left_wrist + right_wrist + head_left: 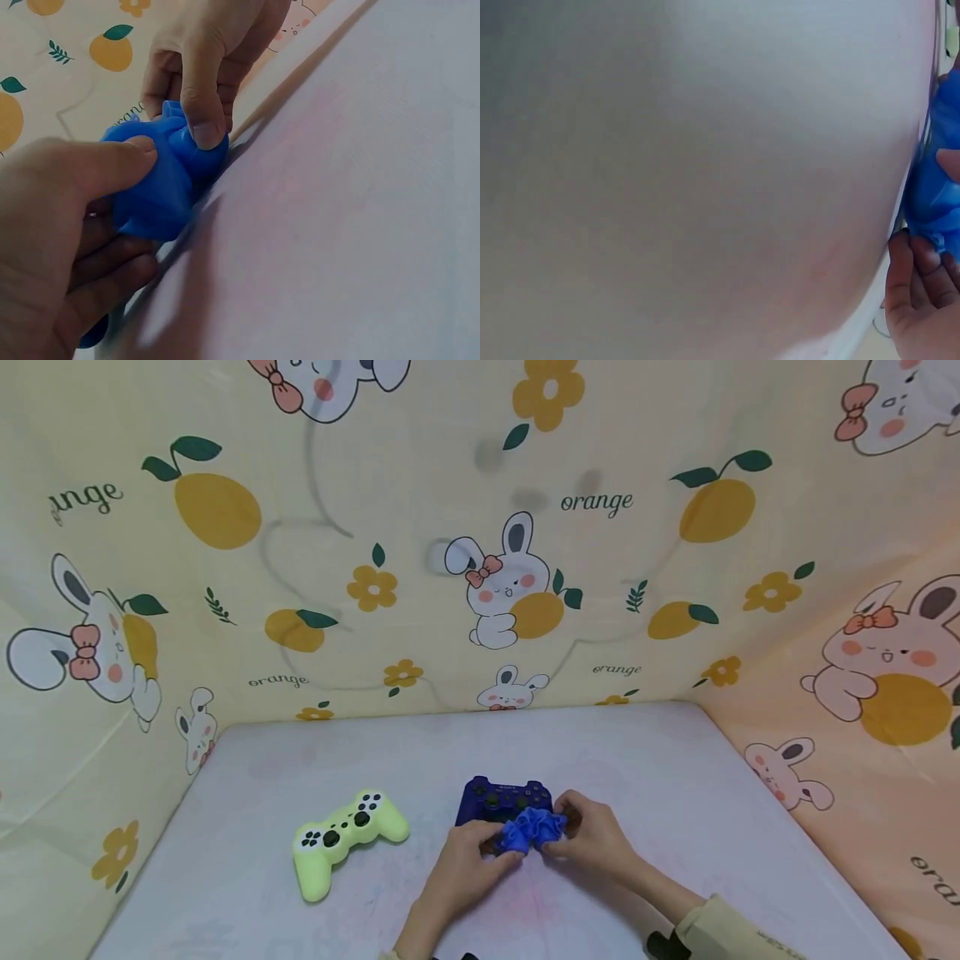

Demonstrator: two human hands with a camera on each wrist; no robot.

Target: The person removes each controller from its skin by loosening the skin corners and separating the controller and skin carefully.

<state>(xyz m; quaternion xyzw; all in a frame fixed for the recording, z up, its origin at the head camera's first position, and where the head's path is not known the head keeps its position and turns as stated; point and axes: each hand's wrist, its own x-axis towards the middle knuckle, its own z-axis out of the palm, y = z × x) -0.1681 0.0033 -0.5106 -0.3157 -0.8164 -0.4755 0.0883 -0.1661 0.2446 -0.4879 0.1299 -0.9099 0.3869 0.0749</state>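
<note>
Both hands hold a crumpled, soft blue silicone cover between them, over the near part of a dark blue game controller. At its left end, my left hand pinches it between thumb and fingers. My right hand grips the right end. In the left wrist view, the cover looks thin and folded, with the left thumb pressed on it and the right thumb on its far part. The right wrist view catches only a bit of the blue cover at its right edge. The dark controller's near side is hidden.
A pale green game controller lies to the left on the white tabletop. Cloth walls printed with rabbits and oranges enclose the table at the back and both sides.
</note>
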